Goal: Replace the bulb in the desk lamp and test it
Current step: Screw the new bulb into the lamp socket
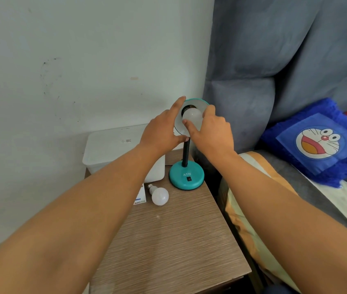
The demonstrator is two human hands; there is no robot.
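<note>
A teal desk lamp stands on a wooden bedside table (174,240), its round base (186,177) carrying a black switch and its black flexible neck (185,152) rising to a shade (198,102) that faces me. A white bulb (192,116) sits in the shade's socket. My right hand (212,132) grips this bulb with thumb and fingers. My left hand (162,129) holds the left rim of the shade, fingers along its edge. A second white bulb (159,195) lies loose on the table in front of the base, screw cap pointing away.
A white plastic box (113,145) sits at the table's back left against the wall. A bulb carton (140,197) lies beside the loose bulb. A bed with a blue cartoon cushion (319,143) and a grey curtain (274,60) are to the right.
</note>
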